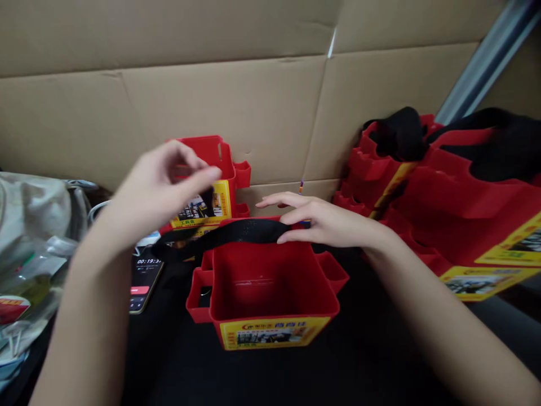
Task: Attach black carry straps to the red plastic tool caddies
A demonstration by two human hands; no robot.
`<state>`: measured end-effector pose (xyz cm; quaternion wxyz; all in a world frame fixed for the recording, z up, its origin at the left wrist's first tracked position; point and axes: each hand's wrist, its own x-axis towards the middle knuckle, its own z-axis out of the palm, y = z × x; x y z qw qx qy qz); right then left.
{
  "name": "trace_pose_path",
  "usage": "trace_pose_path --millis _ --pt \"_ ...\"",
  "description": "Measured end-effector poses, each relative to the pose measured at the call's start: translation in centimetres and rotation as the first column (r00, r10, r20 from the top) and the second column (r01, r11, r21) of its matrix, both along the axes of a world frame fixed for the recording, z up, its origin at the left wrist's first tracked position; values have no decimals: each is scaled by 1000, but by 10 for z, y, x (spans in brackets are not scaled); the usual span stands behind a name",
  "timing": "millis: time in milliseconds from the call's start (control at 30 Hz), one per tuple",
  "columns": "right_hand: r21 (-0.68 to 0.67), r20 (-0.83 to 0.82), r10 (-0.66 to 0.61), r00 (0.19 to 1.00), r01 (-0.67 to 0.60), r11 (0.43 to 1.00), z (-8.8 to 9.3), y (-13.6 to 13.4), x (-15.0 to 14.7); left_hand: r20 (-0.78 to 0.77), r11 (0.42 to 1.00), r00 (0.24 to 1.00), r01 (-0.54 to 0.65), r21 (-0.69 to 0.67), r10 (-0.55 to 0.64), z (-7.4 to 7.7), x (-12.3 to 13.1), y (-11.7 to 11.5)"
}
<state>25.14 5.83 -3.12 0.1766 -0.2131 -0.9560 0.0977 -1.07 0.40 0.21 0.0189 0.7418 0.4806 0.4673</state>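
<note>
A red plastic box (pixel 270 304) with a yellow label stands open in front of me on a dark surface. A black strap (pixel 236 232) lies across its far rim. My right hand (pixel 321 220) rests on the strap's right end, thumb under it and fingers stretched forward. My left hand (pixel 164 183) hovers above the strap's left part, blurred, its fingers curled together near a second red box (pixel 220 169) behind.
A stack of red boxes (pixel 465 203) with black straps lies at the right. A phone (pixel 146 276) showing a running timer lies left of the box. Clear plastic bags (pixel 29 248) pile at far left. A cardboard wall (pixel 270 84) closes the back.
</note>
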Motion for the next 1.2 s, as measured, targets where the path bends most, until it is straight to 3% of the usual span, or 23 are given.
trace_pose_path --millis 133,200,267,367,500,633,733,933,1067,1200 --pt "-2 36 24 999 -24 1000 0 -3 -5 -199 961 942 250 -115 -269 -14 43 -2" --pt "-39 50 48 998 -46 998 1 -4 -6 -327 921 870 299 -249 -370 -22 55 1" --pt "-78 61 54 997 -50 996 1 -3 -5 -361 886 829 303 -351 -427 -28 59 6" --pt "-117 109 6 994 7 993 -1 0 -3 -292 813 828 294 -502 -479 -23 51 12" --pt "-148 172 -42 984 68 987 -4 6 0 -214 754 878 216 -621 -428 0 14 5" --pt "-166 159 -36 987 62 984 -6 9 2 -160 756 918 190 -626 -364 15 -37 -8" --pt "-172 132 -11 991 34 985 -5 7 0 -159 757 920 187 -626 -359 15 -55 -11" --pt "-45 -121 97 988 -103 994 4 -27 -18 -196 794 891 243 -556 -410 15 -14 -13" --pt "-239 -104 252 962 -270 933 14 -41 -13 -185 771 870 283 -571 -457 11 -14 -9" --pt "-464 -71 378 923 -366 806 22 -30 12 -178 849 921 226 -478 -346 3 -46 3"
